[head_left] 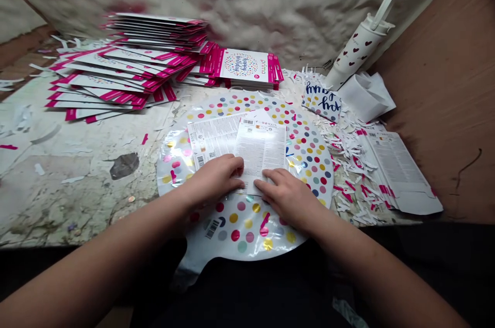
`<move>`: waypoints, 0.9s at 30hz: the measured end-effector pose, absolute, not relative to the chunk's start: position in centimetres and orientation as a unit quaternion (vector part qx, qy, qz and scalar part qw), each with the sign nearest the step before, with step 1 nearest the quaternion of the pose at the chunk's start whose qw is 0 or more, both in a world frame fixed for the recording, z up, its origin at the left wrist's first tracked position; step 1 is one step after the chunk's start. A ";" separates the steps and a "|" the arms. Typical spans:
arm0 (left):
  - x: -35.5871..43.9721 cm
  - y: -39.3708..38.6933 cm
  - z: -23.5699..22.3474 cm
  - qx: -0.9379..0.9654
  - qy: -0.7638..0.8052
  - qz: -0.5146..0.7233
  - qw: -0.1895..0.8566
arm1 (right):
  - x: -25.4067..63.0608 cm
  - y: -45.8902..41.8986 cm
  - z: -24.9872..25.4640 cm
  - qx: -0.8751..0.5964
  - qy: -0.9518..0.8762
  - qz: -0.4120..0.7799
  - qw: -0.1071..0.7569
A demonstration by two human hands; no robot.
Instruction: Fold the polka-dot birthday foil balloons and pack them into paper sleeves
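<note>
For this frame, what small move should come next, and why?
Probably lift the upper printed card by its near end, drawing it clear of the lower printed card. Both the left hand and the right hand are already at that near end, and the two cards overlap askew on the dotted balloon.

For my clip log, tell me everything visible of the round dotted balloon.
The round balloon lies flat and looks uninflated, a shiny, film-like white covered in multicoloured dots, with a barcode and a neck at its lower left. Its near edge overhangs the table. Two printed cards rest overlapping on it, along with pink scraps. The left hand and right hand are at the upper one; whether they touch the balloon is unclear.
</note>
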State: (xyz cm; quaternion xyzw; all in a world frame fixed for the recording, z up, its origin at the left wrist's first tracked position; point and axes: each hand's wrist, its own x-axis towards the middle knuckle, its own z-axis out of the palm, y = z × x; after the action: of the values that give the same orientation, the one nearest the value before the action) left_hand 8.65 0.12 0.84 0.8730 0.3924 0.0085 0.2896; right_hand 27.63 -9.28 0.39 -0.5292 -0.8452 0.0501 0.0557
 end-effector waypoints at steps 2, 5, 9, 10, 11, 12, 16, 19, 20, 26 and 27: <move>7.8 0.4 1.3 0.869 0.364 0.025 0.333 | 27.1 -9.4 0.2 -0.504 -0.863 0.018 -0.006; 7.1 -0.9 2.2 0.837 0.391 0.115 0.364 | 26.7 -9.5 0.2 -0.501 -0.864 -0.033 -0.029; 7.6 -4.2 2.6 0.603 0.441 0.100 0.657 | 26.4 -9.7 1.3 -0.506 -0.854 -0.084 0.082; 7.9 -4.7 2.4 0.512 0.433 0.107 0.735 | 26.3 -9.9 1.5 -0.497 -0.855 -0.094 0.113; 8.2 -5.1 2.1 0.430 0.427 0.132 0.784 | 26.1 -10.2 1.6 -0.485 -0.857 -0.102 0.142; 8.6 -5.3 1.8 0.369 0.430 0.169 0.807 | 25.9 -10.4 1.5 -0.477 -0.856 -0.109 0.169; 9.7 -5.5 0.8 0.263 0.476 0.254 0.800 | 25.2 -11.4 0.5 -0.479 -0.834 -0.133 0.238; 10.0 -5.7 0.9 0.170 0.442 0.295 0.830 | 25.2 -11.7 0.3 -0.492 -0.822 -0.134 0.253; 10.0 -5.8 1.0 0.158 0.425 0.306 0.837 | 25.3 -11.7 0.4 -0.498 -0.818 -0.122 0.259; 9.7 -6.2 1.0 0.361 0.445 0.303 0.761 | 25.9 -10.8 1.8 -0.554 -0.759 0.112 0.323; 9.7 -6.3 1.0 0.377 0.444 0.293 0.758 | 25.7 -10.5 1.9 -0.562 -0.747 0.126 0.332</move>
State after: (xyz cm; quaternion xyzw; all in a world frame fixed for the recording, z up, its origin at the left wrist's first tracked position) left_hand 9.70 -6.25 1.01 0.3765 0.4443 0.2931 0.7582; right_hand 25.70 -10.50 1.87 -0.5625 -0.7465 0.1259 0.3323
